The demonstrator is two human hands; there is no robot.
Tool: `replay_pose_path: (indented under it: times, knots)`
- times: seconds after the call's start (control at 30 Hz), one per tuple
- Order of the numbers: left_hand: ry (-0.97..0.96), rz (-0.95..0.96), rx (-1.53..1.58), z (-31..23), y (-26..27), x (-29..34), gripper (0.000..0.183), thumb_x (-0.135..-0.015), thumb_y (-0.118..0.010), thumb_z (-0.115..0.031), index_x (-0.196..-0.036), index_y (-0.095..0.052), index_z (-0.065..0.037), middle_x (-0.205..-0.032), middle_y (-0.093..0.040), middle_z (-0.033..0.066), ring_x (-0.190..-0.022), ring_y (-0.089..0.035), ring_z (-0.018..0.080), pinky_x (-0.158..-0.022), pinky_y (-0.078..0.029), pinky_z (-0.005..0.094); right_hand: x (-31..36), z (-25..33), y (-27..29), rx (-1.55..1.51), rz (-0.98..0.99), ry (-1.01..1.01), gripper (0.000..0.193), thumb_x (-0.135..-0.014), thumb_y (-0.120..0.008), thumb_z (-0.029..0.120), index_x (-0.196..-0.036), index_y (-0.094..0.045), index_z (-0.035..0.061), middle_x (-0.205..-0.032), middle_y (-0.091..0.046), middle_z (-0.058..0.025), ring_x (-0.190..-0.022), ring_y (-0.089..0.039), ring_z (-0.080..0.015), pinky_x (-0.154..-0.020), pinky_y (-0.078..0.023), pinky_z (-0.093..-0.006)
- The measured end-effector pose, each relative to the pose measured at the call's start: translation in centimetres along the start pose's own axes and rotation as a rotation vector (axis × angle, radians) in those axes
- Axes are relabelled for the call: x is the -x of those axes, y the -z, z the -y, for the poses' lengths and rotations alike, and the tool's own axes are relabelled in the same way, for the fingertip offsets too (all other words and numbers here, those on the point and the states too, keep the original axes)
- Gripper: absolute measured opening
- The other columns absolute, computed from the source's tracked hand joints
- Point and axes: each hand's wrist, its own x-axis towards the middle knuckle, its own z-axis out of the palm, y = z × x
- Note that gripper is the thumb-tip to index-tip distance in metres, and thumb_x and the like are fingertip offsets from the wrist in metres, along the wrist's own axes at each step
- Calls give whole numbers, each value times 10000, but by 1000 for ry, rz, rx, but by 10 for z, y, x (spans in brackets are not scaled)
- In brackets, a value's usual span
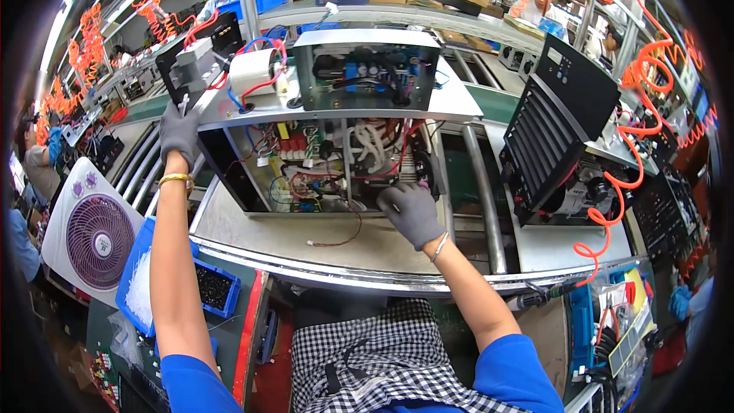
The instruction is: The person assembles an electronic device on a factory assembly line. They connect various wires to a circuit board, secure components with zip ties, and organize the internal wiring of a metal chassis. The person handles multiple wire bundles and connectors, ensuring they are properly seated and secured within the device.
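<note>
An open metal machine chassis (229, 168) lies on its side on the steel work surface (252, 233), its coloured wiring and white tubing showing. My left hand (180, 134), in a grey glove, grips the chassis's upper left corner. My right hand (413, 210), also gloved, reaches into the lower right of the opening among the wires; its fingertips are hidden, so whether it holds anything is unclear. A loose red wire with a white connector (336, 241) trails out onto the surface in front.
A black louvred machine panel (554, 134) stands at the right, with an orange coiled hose (623, 176) beside it. A white fan with a purple grille (95, 237) and blue bins of parts (210, 291) sit at the left. Other workers are at benches behind.
</note>
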Motion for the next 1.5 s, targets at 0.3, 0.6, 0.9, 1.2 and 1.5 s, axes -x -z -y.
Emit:
replay_pose_path:
  times: [0.3,0.6,0.9,1.2,1.5]
  knots:
    - [13,-3,167,-46,-1,27,390,-789,-715,-189,-1098,-641,38,-971,-720,146,-847,-652,217,-790,-492,352,60,-61,4,82,19,-44,431,-790,-695,217,-1198,-580,143,-942,-651,-86,-931,-620,-269,-881,-443,-396]
    - [9,20,163,-61,-6,37,371,-811,-691,-229,-1035,-626,59,-910,-695,182,-803,-627,264,-770,-473,383,63,-85,9,41,-33,-69,394,-798,-677,191,-1175,-578,138,-844,-662,-79,-839,-642,-261,-860,-447,-387]
    - [-61,40,55,-91,-20,62,303,-859,-636,-254,-1018,-638,4,-836,-673,175,-762,-625,314,-704,-462,400,63,-100,26,38,33,-98,366,-804,-686,210,-1142,-580,117,-919,-676,-110,-879,-633,-299,-858,-448,-408]
    - [-131,64,65,-111,-48,84,283,-873,-595,-250,-1001,-625,1,-810,-655,195,-745,-634,337,-691,-473,409,67,-113,39,146,56,-224,322,-817,-701,262,-1089,-617,111,-847,-658,-106,-885,-611,-328,-827,-462,-435]
    - [-182,115,-12,-111,-43,88,282,-868,-602,-275,-989,-598,-20,-857,-662,225,-835,-634,417,-735,-478,468,-30,38,30,-248,-153,-337,423,-886,-668,402,-1029,-623,6,-816,-657,-228,-774,-648,-397,-694,-508,-439]
